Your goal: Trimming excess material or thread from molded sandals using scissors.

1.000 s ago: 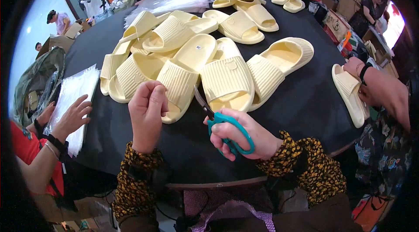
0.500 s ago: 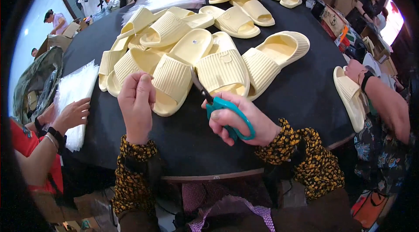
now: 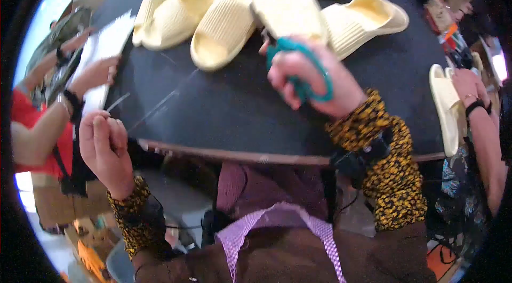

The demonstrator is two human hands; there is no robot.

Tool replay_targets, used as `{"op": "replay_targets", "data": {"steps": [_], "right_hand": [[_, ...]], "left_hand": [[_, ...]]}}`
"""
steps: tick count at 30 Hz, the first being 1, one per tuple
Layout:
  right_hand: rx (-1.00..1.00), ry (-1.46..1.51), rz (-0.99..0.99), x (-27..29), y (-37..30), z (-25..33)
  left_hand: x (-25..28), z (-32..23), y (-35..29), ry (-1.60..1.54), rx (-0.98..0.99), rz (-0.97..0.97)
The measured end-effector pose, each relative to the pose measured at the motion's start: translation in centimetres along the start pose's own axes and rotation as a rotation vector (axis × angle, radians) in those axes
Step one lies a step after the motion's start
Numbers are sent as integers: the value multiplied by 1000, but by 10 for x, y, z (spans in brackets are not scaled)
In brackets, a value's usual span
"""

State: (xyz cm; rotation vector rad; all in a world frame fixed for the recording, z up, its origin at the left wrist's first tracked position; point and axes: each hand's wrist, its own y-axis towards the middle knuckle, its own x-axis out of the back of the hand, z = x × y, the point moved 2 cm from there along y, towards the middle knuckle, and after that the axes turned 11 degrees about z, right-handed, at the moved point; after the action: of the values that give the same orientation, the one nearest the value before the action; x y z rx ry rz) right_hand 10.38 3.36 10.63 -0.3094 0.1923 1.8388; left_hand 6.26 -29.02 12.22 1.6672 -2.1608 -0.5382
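Observation:
My right hand [image 3: 325, 72] is wrapped round teal-handled scissors [image 3: 328, 83]. Their dark blades point up and left, against or just in front of a cream slipper [image 3: 290, 11]; blur hides whether they touch. To the left of it lies a ribbed cream slipper [image 3: 224, 32], toe opening towards me. My left hand [image 3: 106, 150] is closed in a pinch over the table's left front edge. A thin pale sliver [image 3: 118, 102] shows at its fingertips, too blurred to tell whether it is held.
More cream slippers [image 3: 170, 19] are heaped at the back of the black table [image 3: 213, 118]. At left, a person's hands [image 3: 98, 75] rest by a stack of clear plastic bags [image 3: 101, 48]. On the right, another person's hand [image 3: 472, 86] holds a cream slipper [image 3: 445, 110].
My left hand has swung down and left, away from the slippers to the table edge. The scissors stay in my right hand. The whole view has tilted lower.

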Motion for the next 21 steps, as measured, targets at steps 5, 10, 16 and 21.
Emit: {"op": "replay_targets", "data": {"steps": [5, 10, 16, 21], "right_hand": [[60, -74, 36, 2, 1, -6], [66, -109, 30, 5, 0, -15], [78, -119, 24, 2, -3, -16], [63, -125, 32, 4, -1, -15]], "left_hand": [[44, 1, -64, 228, 137, -210], [81, 28, -125, 179, 294, -282], [97, 67, -178, 168, 548, -430], [91, 116, -205, 172, 664, -484]]}}
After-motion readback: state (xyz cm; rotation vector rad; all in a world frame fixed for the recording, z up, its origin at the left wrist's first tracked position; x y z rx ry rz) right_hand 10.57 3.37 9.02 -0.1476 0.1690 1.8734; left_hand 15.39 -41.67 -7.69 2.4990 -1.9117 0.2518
